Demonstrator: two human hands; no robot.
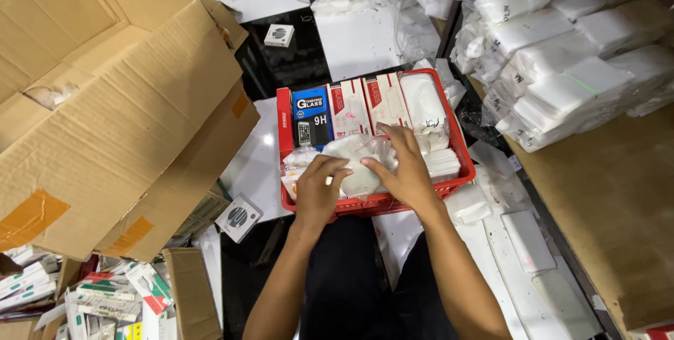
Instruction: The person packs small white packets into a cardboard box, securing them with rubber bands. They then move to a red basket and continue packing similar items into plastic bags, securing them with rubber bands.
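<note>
A big open cardboard box [119, 101] fills the left. Beside it sits a red basket [460, 150] of flat packets. Inside, the left hand [317, 192] and right hand [404, 168] rest spread-fingered, unclenched, on a clear plastic bag [354, 154].

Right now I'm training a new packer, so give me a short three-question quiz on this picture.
1. True or false: both hands rest inside the red basket.
2. Which colour is the upright box standing nearest the basket's left wall? A) blue and black B) green C) yellow
3. Fill in: the left hand and right hand lie on a clear plastic ____ of white items.

Key
1. True.
2. A; the blue and black box stands beside the red and white boxes.
3. Bag. Neither grip is closed around it; the fingers lie spread on top.
</note>
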